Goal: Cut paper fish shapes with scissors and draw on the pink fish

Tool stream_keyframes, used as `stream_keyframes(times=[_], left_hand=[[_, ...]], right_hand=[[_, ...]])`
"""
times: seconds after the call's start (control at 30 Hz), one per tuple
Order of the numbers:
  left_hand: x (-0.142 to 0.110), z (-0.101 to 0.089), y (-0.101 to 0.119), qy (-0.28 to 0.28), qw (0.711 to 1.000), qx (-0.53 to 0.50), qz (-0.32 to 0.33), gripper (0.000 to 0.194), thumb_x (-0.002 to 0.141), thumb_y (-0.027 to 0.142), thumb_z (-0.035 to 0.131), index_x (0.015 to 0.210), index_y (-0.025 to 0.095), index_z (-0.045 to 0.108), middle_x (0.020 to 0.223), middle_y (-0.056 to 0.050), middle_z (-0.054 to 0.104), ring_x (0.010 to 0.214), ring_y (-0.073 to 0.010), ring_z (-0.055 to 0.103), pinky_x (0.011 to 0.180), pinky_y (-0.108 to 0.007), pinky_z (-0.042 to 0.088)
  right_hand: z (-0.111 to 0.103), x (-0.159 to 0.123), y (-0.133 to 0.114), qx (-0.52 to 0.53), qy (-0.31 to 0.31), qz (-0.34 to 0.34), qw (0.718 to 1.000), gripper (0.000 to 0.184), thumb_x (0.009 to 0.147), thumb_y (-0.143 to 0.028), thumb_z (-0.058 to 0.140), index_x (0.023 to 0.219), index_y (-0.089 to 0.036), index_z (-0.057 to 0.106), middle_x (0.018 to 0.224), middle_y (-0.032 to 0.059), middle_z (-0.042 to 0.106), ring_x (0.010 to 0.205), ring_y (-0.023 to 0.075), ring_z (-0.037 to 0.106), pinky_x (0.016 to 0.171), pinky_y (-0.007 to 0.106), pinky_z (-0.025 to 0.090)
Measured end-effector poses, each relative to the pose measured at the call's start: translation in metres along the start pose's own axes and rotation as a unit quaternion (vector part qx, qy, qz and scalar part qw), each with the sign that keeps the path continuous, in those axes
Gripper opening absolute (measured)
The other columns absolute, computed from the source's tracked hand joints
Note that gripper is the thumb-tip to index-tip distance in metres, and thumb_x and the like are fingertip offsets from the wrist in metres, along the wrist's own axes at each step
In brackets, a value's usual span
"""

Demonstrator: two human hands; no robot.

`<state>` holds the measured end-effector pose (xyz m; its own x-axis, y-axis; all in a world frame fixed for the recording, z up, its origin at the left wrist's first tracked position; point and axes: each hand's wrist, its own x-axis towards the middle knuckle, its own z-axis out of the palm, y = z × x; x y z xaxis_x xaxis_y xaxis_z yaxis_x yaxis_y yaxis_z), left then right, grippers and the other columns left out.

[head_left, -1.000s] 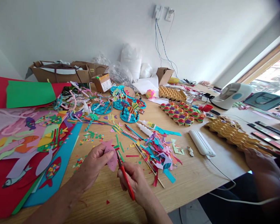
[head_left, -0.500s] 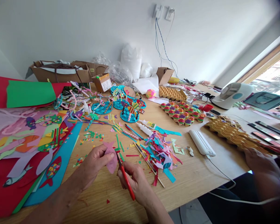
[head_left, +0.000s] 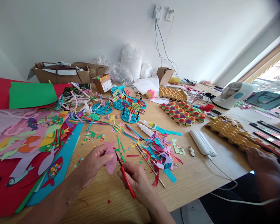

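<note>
Between thumb and fingers, my left hand pinches a pink paper fish, its tail pointing away from me. My right hand is wrapped round red-handled scissors. The dark blades lie along the right edge of the fish; whether they touch the paper I cannot tell. Beyond my hands, green paper strips lie on the wooden table. Right of the scissors is a heap of coloured paper scraps, with a thin wooden stick beside it.
At left, paper fish lie on red card and blue card. Painted egg cartons, glue bottles and a white power bank stand farther off. At the right edge, another person's hand rests by a brown egg tray.
The pink fish has turned slightly in my left hand. My right hand and the scissors stay almost in place. The whole view has shifted a little.
</note>
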<state>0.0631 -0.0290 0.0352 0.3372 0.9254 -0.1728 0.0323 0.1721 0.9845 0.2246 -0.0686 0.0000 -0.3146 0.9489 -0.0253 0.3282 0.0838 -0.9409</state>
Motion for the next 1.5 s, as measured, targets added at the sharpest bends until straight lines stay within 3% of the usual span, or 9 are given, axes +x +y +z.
stream_keyframes(times=[0.17, 0.43, 0.63, 0.83, 1.27, 1.5], left_hand=[[0.0010, -0.0024, -0.0031, 0.022, 1.000, -0.010, 0.001, 0.020, 0.075, 0.034, 0.055, 0.065, 0.018, 0.053, 0.059, 0.004, 0.051, 0.055, -0.0113, 0.044, 0.053, -0.023, 0.035], [0.0020, -0.0001, 0.0020, 0.034, 0.999, 0.020, 0.028, 0.019, 0.075, 0.030, 0.053, 0.062, 0.018, 0.053, 0.055, 0.004, 0.052, 0.054, -0.0118, 0.044, 0.055, -0.023, 0.035], [0.0009, -0.0017, -0.0016, 0.018, 0.999, 0.029, 0.028, 0.017, 0.075, 0.029, 0.053, 0.062, 0.018, 0.053, 0.056, 0.004, 0.054, 0.054, -0.0121, 0.045, 0.055, -0.023, 0.036], [0.0005, -0.0025, -0.0001, -0.005, 1.000, 0.002, 0.016, 0.019, 0.076, 0.028, 0.052, 0.060, 0.018, 0.052, 0.054, 0.004, 0.052, 0.052, -0.0114, 0.044, 0.053, -0.023, 0.035], [-0.0006, -0.0038, -0.0057, 0.022, 0.999, -0.011, 0.021, 0.017, 0.079, 0.028, 0.052, 0.066, 0.018, 0.053, 0.059, 0.005, 0.051, 0.055, -0.0097, 0.044, 0.054, -0.020, 0.035], [0.0002, -0.0016, -0.0053, 0.012, 1.000, -0.017, 0.013, 0.013, 0.075, 0.027, 0.056, 0.068, 0.017, 0.056, 0.059, 0.004, 0.053, 0.056, -0.0102, 0.045, 0.054, -0.021, 0.036]], right_hand=[[-0.0008, 0.0006, -0.0035, -0.004, 0.004, 0.011, 1.000, 0.030, 0.082, -0.033, 0.044, 0.056, -0.019, 0.037, 0.048, -0.0055, 0.034, 0.046, 0.0073, 0.030, 0.044, 0.021, 0.021], [0.0017, 0.0022, -0.0031, 0.004, -0.005, 0.008, 1.000, 0.028, 0.083, -0.031, 0.043, 0.057, -0.019, 0.039, 0.048, -0.0050, 0.038, 0.046, 0.0079, 0.032, 0.045, 0.021, 0.022], [0.0014, 0.0018, -0.0036, 0.004, 0.000, 0.007, 1.000, 0.030, 0.082, -0.033, 0.043, 0.056, -0.019, 0.040, 0.046, -0.0050, 0.039, 0.046, 0.0081, 0.032, 0.045, 0.021, 0.022], [0.0011, 0.0013, -0.0032, -0.010, 0.000, 0.001, 1.000, 0.030, 0.082, -0.032, 0.043, 0.056, -0.019, 0.035, 0.049, -0.0061, 0.031, 0.047, 0.0075, 0.028, 0.045, 0.022, 0.020], [0.0033, 0.0033, 0.0019, -0.040, 0.021, -0.027, 0.999, 0.030, 0.081, -0.028, 0.043, 0.055, -0.019, 0.031, 0.049, -0.0069, 0.025, 0.046, 0.0070, 0.023, 0.044, 0.021, 0.019], [0.0036, 0.0014, 0.0000, -0.011, 0.008, -0.004, 1.000, 0.028, 0.082, -0.029, 0.042, 0.057, -0.019, 0.035, 0.050, -0.0060, 0.029, 0.048, 0.0075, 0.027, 0.045, 0.021, 0.020]])
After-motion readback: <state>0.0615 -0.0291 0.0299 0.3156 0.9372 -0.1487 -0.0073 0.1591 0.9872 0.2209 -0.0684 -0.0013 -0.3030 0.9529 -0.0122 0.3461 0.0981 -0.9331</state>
